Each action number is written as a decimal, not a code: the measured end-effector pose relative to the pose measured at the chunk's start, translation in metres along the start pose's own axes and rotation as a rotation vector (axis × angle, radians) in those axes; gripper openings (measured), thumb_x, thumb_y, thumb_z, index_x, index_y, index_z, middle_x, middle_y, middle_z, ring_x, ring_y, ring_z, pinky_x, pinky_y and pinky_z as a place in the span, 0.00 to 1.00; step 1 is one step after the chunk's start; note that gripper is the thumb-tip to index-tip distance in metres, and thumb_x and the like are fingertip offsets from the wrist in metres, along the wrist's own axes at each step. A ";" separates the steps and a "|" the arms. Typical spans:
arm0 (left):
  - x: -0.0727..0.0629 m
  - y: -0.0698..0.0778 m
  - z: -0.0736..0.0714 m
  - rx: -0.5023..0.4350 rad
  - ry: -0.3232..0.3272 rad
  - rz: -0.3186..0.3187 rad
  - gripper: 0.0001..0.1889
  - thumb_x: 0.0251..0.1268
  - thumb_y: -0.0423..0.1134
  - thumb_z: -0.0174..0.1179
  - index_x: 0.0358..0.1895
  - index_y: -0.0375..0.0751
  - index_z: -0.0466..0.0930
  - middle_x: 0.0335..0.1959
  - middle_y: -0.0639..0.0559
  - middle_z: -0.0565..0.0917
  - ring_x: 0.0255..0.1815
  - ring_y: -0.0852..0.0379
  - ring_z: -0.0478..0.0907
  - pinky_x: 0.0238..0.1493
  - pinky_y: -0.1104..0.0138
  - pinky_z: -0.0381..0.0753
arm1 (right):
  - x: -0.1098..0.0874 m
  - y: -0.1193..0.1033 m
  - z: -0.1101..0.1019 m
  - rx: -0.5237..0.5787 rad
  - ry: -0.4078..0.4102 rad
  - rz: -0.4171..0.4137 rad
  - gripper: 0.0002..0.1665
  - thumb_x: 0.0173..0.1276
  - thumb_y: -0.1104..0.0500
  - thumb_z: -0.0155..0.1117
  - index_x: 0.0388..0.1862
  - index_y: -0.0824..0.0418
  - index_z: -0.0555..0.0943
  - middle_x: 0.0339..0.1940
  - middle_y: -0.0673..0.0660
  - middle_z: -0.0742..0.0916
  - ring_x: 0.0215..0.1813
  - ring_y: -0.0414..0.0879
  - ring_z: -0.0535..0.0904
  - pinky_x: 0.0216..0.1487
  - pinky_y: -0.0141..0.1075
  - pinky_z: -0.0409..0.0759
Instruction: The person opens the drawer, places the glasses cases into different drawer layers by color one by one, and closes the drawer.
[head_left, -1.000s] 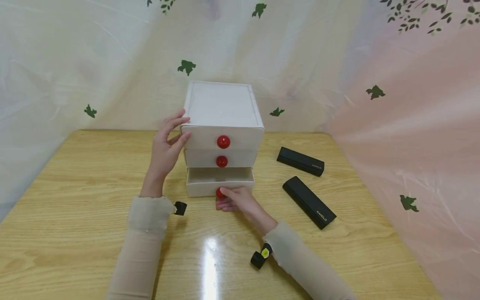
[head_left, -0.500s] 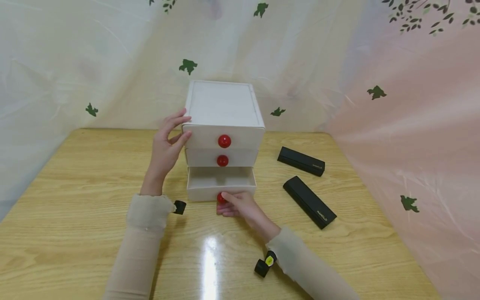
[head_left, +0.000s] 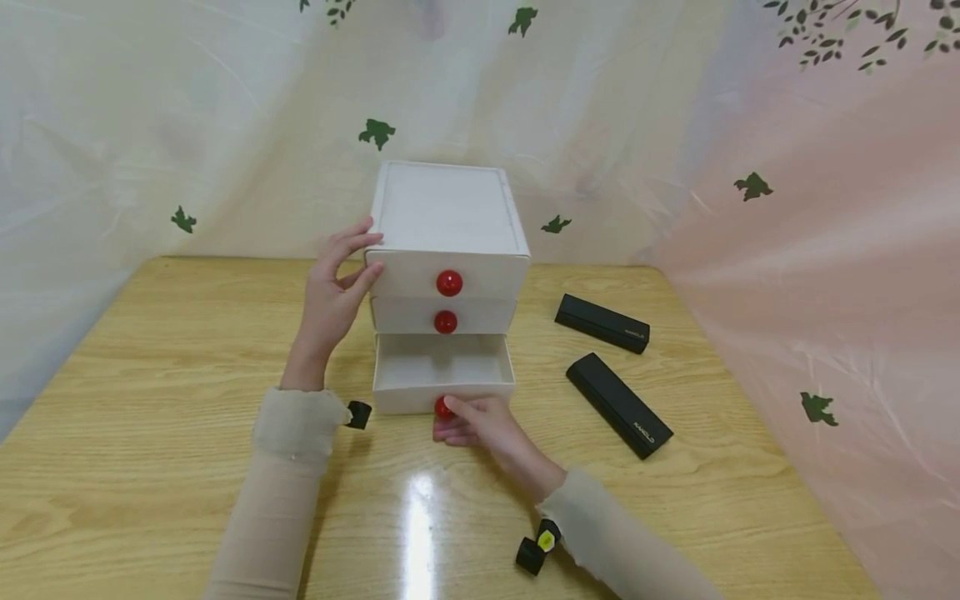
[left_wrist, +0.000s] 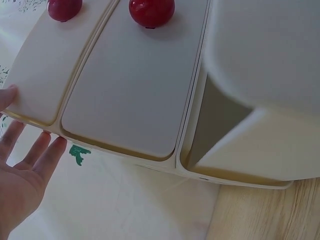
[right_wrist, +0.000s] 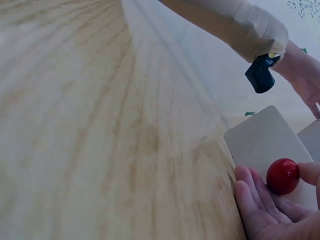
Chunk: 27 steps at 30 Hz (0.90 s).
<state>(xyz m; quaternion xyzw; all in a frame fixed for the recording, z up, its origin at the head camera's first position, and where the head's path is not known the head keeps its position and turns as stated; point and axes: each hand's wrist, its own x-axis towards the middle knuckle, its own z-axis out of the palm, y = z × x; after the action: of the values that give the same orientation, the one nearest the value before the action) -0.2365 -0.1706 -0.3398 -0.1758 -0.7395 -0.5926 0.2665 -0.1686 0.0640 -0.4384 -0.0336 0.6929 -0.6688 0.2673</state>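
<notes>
A white cabinet (head_left: pixel 450 208) with three drawers and round red knobs stands on the table. The bottom drawer (head_left: pixel 397 398) is pulled out, and its visible inside is bare. My right hand (head_left: pixel 491 425) holds that drawer's red knob (right_wrist: pixel 283 176) between thumb and fingers. My left hand (head_left: pixel 333 292) rests against the cabinet's upper left front edge, thumb on the front and spread fingers along the side. In the left wrist view, the fingertips (left_wrist: pixel 59 143) touch the cabinet's side. The top and middle drawers are closed.
Two long black cases (head_left: pixel 602 323) with light lettering lie right of the cabinet, the nearer case (head_left: pixel 618 406) slanting toward me. The wooden table (head_left: pixel 165 417) reaches back to a pale curtain (head_left: pixel 262 125). A pinkish curtain (head_left: pixel 847 275) hangs along the right side.
The bottom drawer has slid farther out toward me, with my right hand still on its knob. My left hand stays at the cabinet's edge. The black cases have not moved.
</notes>
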 end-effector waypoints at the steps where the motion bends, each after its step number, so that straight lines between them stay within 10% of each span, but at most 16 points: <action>1: 0.000 0.000 0.000 0.001 -0.001 0.000 0.18 0.66 0.28 0.59 0.58 0.29 0.76 0.69 0.46 0.71 0.69 0.54 0.69 0.51 0.80 0.78 | -0.001 0.001 0.000 0.001 0.002 -0.001 0.26 0.75 0.53 0.54 0.53 0.77 0.76 0.45 0.72 0.86 0.43 0.51 0.88 0.46 0.38 0.86; 27: -0.001 0.000 0.001 -0.026 0.003 0.002 0.18 0.65 0.27 0.58 0.58 0.28 0.75 0.69 0.45 0.70 0.68 0.57 0.69 0.51 0.80 0.78 | -0.020 0.009 0.004 0.021 -0.019 -0.014 0.26 0.74 0.53 0.55 0.54 0.78 0.76 0.46 0.73 0.86 0.46 0.55 0.88 0.48 0.40 0.85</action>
<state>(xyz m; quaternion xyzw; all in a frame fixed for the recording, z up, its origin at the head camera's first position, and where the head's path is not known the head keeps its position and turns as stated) -0.2358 -0.1693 -0.3408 -0.1789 -0.7312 -0.6022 0.2660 -0.1467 0.0698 -0.4402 -0.0420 0.6833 -0.6774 0.2693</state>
